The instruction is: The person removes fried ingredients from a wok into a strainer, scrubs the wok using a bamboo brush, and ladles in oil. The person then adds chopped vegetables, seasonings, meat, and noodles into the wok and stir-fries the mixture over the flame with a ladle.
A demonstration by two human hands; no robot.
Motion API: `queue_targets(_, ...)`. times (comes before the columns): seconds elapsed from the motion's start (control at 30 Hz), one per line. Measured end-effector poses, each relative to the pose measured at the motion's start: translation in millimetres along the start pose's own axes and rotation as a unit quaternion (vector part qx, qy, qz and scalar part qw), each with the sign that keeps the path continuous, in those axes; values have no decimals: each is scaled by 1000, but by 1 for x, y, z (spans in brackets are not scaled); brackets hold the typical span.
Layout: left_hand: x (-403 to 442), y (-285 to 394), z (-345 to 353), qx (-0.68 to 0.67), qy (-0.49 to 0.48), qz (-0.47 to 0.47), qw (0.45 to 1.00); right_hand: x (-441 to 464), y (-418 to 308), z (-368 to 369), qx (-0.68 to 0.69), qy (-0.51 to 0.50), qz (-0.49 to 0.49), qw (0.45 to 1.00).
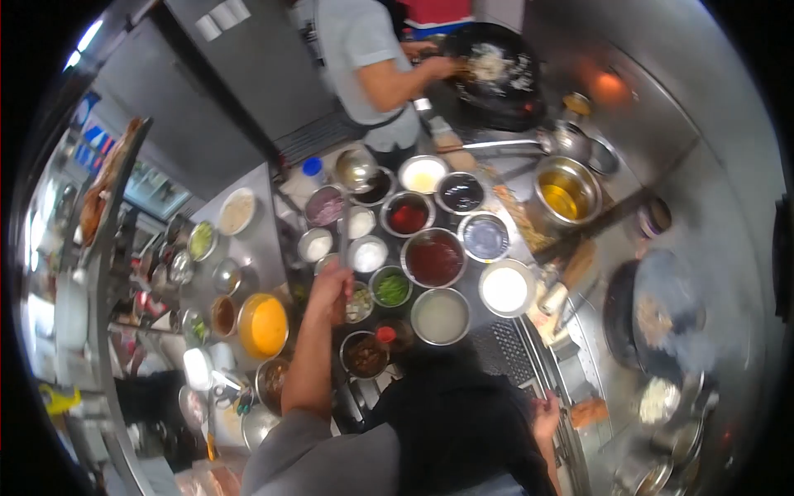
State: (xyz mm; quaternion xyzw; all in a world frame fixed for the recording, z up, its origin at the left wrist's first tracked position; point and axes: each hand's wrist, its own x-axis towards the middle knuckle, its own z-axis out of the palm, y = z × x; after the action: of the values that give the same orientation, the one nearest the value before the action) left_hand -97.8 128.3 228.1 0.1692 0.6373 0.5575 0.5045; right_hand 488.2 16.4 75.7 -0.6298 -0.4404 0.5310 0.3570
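My left hand (331,289) is wrapped round the handle of a long metal ladle (344,227). The ladle's round bowl end (356,169) is over the far side of the seasoning bowls, next to a bowl of dark liquid (374,188) and a bowl of chopped purplish pieces (324,205). Below that hand are a bowl of chopped green and white pieces (358,303) and a bowl of chopped greens (390,287). Low at my right side, my right hand (546,416) is by the stove's front edge, near an orange-brown object (589,412); its fingers are small and blurred.
Sauce bowls, one red-brown (432,258) and one white (507,288), crowd the counter. A smoking wok (657,310) is on my right; a pot of yellow oil (564,197) stands behind. Another person (364,74) works at a far wok (492,74). An orange-yellow bowl (265,325) sits left.
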Motion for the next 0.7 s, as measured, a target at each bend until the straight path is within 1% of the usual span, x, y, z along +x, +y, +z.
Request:
queue_targets(0.03,-12,7,8,-25,9,-4,1000,0,0,-4,-4,43,10,999)
queue_targets(0.07,-12,3,4,17,-6,5,1000,2,-1,-5,-7,83,20,996)
queue_targets(0.1,-21,5,9,22,-15,1,1000,6,3,-13,6,104,1,995)
queue_targets(0.13,-32,11,19,49,-47,14,998,14,12,-27,19,131,-15,991)
queue_targets(0.2,-69,36,55,83,-70,-12,994,34,28,-60,45,195,-90,976)
queue_targets(0.23,-81,37,68,94,-83,-7,992,36,17,-74,-33,233,-69,969)
queue_targets(0.27,-92,36,85,107,-112,-5,988,37,-12,-88,-111,284,-40,952)
queue_targets(0.3,-111,44,109,81,-131,-54,987,54,6,-114,-215,355,-93,905)
queue_targets(0.33,-127,48,135,87,-161,-46,982,48,-38,-111,-149,388,-54,908)
queue_targets(0.37,-137,49,162,129,-190,-38,972,58,-33,-130,-130,409,-121,895)
queue_targets(0.43,-141,31,213,164,-259,-26,952,67,-69,-167,-257,404,-143,866)
queue_targets(0.47,-146,24,242,195,-295,-21,935,73,-84,-177,-316,426,-148,835)
queue_targets(0.5,-149,14,269,210,-338,-19,917,77,-99,-183,-309,448,-186,818)
queue_targets(0.53,-150,3,294,222,-370,-15,902,91,-101,-191,-320,463,-196,803)
queue_targets(0.6,-167,-18,357,242,-399,-20,884,107,-106,-206,-339,442,-212,803)
queue_targets(0.63,-165,-35,381,310,-427,33,849,113,-105,-211,-352,424,-205,809)
queue_targets(0.67,-173,-42,407,343,-438,56,829,121,-101,-210,-365,403,-198,816)
queue_targets(0.7,-171,-55,431,372,-464,62,802,126,-96,-212,-370,372,-163,836)
